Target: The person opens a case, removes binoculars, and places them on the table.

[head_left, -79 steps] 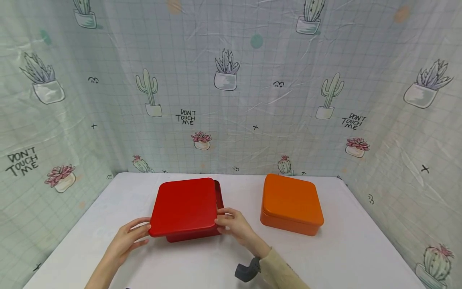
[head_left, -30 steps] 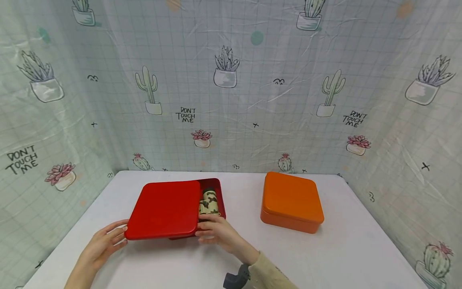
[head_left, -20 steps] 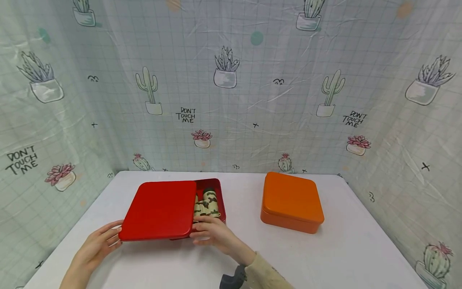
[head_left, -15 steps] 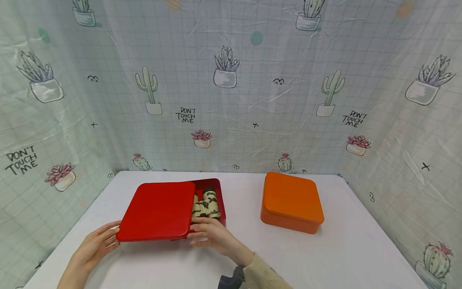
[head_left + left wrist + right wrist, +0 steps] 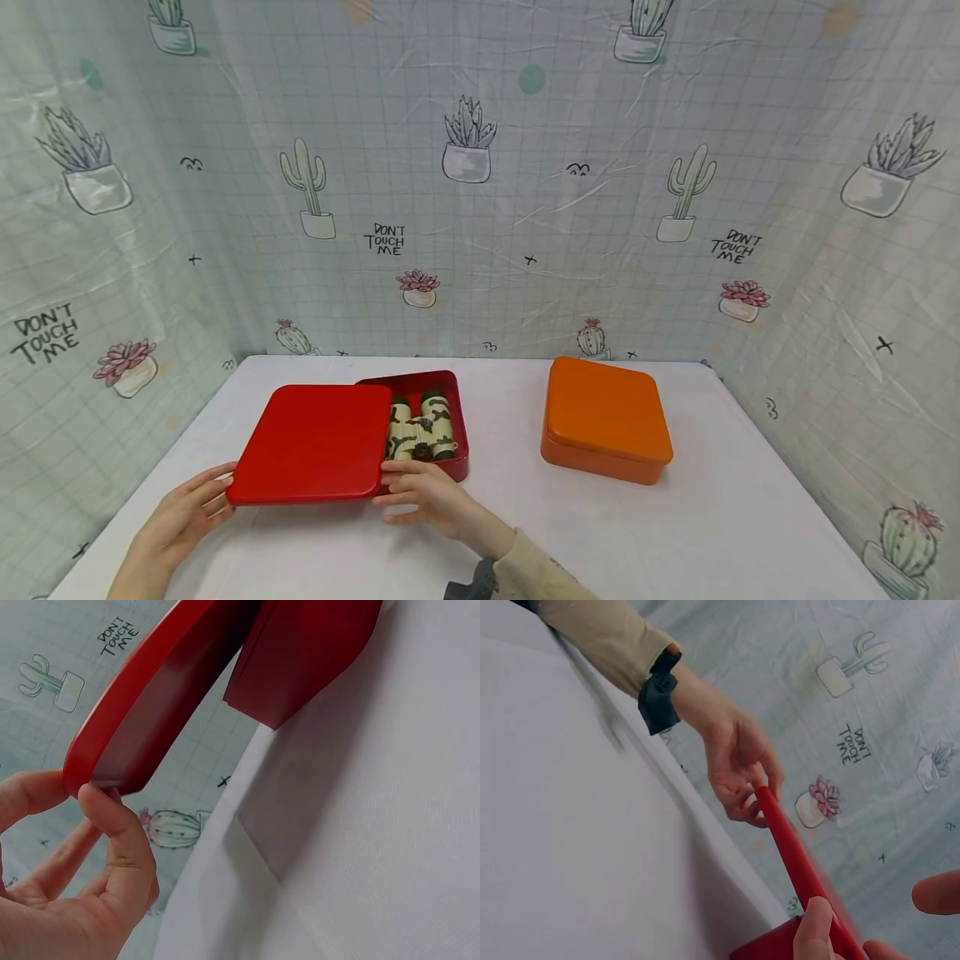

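A red lid (image 5: 311, 443) is held level by both hands, shifted left of the red box (image 5: 459, 467) and covering part of its left side. My left hand (image 5: 180, 521) pinches the lid's left edge; in the left wrist view its thumb (image 5: 124, 844) lies under the rim. At the lid's right edge, my right hand (image 5: 431, 498) grips the near corner, and the right wrist view shows its thumb (image 5: 814, 934) against the rim. Camouflage-patterned binoculars (image 5: 438, 421) lie inside the box, their left side close to the lid's edge.
A closed orange box (image 5: 609, 417) stands at the right on the white table (image 5: 660, 542). Behind and beside the table hangs a cactus-print cloth (image 5: 525, 308). A dark strap-on device (image 5: 472, 587) sits at the right wrist, by a beige sleeve (image 5: 536, 571).
Both hands have carried the lid leftward and slightly nearer, off most of the box. The binoculars, hidden at first, have come into view. The orange box has stayed in place.
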{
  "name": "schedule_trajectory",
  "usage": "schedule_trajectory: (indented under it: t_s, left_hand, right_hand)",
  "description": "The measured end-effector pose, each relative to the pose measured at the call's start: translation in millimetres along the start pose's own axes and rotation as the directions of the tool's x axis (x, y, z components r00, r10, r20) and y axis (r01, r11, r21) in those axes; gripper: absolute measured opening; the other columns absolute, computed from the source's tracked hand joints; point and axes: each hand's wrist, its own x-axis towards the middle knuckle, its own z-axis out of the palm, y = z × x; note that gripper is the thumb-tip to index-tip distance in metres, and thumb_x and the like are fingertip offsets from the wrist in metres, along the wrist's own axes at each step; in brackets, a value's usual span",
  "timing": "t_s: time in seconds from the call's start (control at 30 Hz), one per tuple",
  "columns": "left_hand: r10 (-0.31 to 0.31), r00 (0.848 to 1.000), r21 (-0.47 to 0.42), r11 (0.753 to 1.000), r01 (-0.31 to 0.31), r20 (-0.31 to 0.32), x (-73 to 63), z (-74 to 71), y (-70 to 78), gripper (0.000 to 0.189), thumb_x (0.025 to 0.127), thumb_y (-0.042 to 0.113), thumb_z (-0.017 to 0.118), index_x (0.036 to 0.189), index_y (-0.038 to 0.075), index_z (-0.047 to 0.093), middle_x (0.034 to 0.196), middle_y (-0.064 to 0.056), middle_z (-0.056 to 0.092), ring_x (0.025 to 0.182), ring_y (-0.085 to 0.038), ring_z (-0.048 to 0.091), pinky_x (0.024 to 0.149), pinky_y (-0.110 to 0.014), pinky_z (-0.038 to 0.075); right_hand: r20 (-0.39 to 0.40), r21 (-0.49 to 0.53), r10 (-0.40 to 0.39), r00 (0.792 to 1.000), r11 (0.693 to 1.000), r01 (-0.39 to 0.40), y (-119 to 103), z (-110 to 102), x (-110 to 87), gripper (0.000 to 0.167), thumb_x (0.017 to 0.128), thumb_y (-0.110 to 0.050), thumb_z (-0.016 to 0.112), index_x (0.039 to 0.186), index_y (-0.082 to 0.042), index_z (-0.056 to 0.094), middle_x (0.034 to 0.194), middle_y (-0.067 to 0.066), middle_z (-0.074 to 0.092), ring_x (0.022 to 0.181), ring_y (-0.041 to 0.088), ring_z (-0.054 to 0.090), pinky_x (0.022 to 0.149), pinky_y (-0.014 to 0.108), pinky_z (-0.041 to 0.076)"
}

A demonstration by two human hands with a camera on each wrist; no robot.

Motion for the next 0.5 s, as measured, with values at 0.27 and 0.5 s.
schedule_trajectory:
  t_s: [0.27, 0.5]
  left_hand:
    - [-0.045, 0.997, 0.012, 0.999, 0.046, -0.063, -2.7, -8.2, 2.2, 0.036, 0.096, 0.015, 0.036, 0.088, 0.028, 0.069, 0.09, 0.014, 0.066, 0.08, -0.007, 0.061, 0.072, -0.021, 0.052]
    - [-0.076, 0.992, 0.02, 0.997, 0.079, -0.097, -4.1, -17.1, 2.1, 0.033, 0.095, 0.017, 0.039, 0.086, 0.029, 0.069, 0.089, 0.014, 0.065, 0.08, -0.007, 0.06, 0.072, -0.021, 0.051]
  right_hand:
    - [0.047, 0.049, 0.005, 0.999, 0.999, -0.008, 0.8, 4.7, 0.9, 0.044, 0.083, -0.008, 0.048, 0.127, -0.003, 0.046, 0.128, 0.013, 0.049, 0.109, 0.033, 0.056, 0.087, 0.049, 0.047]
    - [0.108, 0.105, 0.014, 0.994, 0.994, -0.025, 2.9, 7.3, 3.7, 0.046, 0.085, -0.009, 0.044, 0.13, -0.005, 0.043, 0.135, 0.01, 0.042, 0.111, 0.028, 0.055, 0.093, 0.053, 0.042]
